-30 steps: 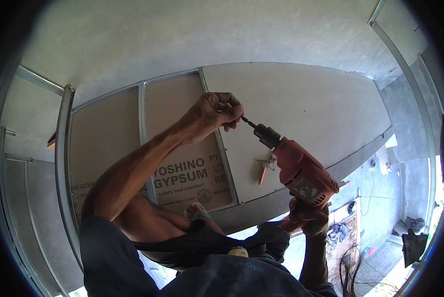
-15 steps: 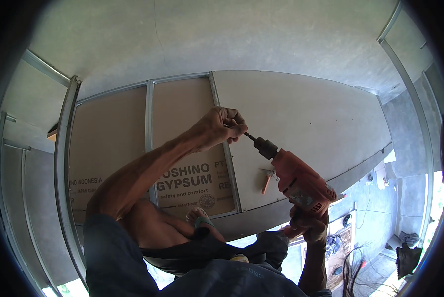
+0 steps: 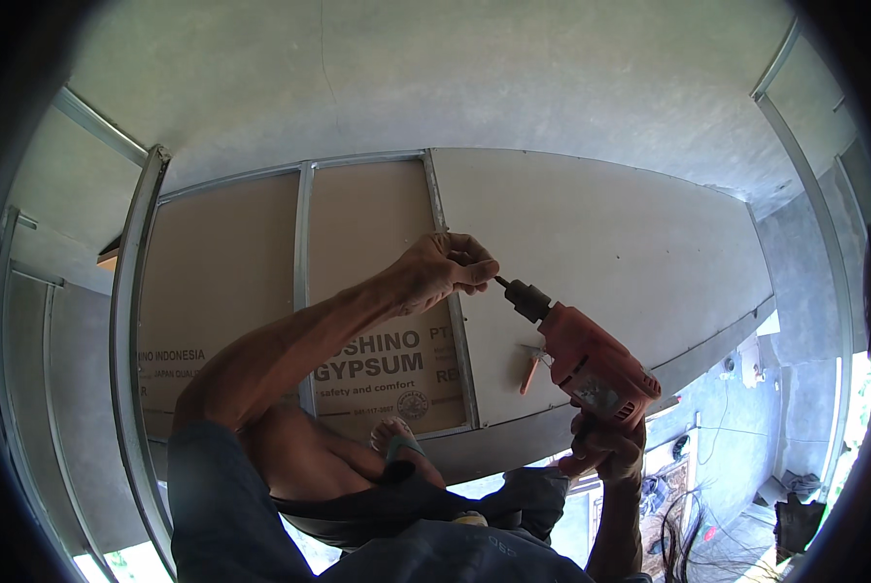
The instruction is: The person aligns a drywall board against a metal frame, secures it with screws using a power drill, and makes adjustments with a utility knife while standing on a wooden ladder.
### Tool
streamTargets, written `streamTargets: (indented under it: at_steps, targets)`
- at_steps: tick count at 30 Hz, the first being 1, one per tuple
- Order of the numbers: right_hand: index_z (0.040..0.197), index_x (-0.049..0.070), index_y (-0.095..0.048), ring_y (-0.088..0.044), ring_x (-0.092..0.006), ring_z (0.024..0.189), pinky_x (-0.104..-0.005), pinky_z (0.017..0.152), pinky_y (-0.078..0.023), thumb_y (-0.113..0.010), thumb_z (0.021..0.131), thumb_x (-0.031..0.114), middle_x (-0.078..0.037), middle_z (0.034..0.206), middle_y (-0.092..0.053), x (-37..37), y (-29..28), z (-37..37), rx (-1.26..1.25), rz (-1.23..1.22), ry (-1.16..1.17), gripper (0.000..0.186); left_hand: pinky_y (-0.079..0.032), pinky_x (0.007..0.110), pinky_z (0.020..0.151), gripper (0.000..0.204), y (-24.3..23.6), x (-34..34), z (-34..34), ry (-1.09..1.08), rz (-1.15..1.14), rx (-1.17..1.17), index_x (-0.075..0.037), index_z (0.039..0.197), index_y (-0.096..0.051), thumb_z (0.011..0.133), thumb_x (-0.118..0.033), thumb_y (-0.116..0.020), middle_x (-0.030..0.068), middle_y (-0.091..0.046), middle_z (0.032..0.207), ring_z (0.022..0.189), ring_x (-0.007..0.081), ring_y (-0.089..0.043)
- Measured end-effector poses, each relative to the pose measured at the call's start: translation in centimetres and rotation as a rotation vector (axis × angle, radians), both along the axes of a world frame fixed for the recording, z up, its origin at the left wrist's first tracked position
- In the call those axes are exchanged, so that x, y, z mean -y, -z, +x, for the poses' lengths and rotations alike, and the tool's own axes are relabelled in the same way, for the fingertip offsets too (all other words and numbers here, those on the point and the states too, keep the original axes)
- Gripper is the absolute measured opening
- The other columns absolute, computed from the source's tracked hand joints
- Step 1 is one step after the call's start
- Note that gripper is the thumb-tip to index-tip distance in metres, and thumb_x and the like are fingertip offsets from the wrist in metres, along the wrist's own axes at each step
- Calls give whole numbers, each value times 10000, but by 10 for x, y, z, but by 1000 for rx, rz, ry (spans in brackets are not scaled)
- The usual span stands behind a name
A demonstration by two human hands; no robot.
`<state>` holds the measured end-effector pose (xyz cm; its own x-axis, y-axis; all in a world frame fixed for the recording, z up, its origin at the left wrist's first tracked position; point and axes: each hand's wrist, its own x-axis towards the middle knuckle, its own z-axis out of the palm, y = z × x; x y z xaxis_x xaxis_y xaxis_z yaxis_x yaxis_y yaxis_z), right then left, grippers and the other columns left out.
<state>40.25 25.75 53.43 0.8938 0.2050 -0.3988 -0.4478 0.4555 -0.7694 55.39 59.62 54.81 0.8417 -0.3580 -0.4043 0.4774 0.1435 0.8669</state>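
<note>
My right hand [image 3: 610, 449] is wrapped round the handle of a red power drill [image 3: 596, 361], which points up and to the left. A dark driver bit [image 3: 502, 281] sticks out of its black chuck [image 3: 528, 300]. The fingers of my left hand [image 3: 455, 264] are pinched together right at the tip of that bit. What lies between those fingertips, perhaps something small, is too hidden to make out. Below both hands spreads a pale gypsum board [image 3: 591, 223] beside a metal stud [image 3: 452, 321].
A hammer with an orange handle [image 3: 529, 374] lies on the pale board, left of the drill. Brown printed board [image 3: 367, 214] shows between metal studs [image 3: 304, 233]. My bent leg and sandalled foot [image 3: 396, 442] are at the lower middle. A tall metal stud [image 3: 129, 282] stands at left.
Both hands and the scene sit slightly lower in the picture. My left fingers have stayed at the bit's tip, covering a little more of it. The drill is still in my right hand.
</note>
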Motion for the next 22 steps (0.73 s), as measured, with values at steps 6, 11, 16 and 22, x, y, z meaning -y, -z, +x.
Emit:
streamTargets:
  at_steps: [6,11,16,22]
  targets:
    - [1277,-81,-467,-658,-251,562,-320,474,-560,-649,672,44,-215,838,-656,-1,-6,6,56,6,71,644,-575,281,844,397,-3,18,5,19,-284,-79,50,1213,-586,905,-126,-764,119,-670,972,856,168,-681]
    - [1249,-77,-501,-643,-224,550,-300,462,-538,-633,695,53,-197,837,-658,-3,-34,44,186,-94,153,584,-587,373,933,905,-22,-9,41,206,253,117,98,1492,-282,832,-184,-833,263,-652,1181,991,322,-701]
    - [1192,-63,-555,-611,-151,532,-270,457,-514,-618,770,63,-150,836,-671,-16,-79,106,299,-296,102,445,-363,450,1163,1014,-62,-137,172,-265,1535,1344,12,1551,-253,787,-281,-852,292,-389,1529,1421,396,-403]
    - [1286,19,-547,-645,-136,645,-281,486,-554,-671,841,85,-101,972,-692,-63,-106,196,450,-439,-97,466,-261,516,1230,1190,-192,-145,284,-386,2000,1238,-104,1614,46,848,-493,-777,228,68,1670,1534,439,-29]
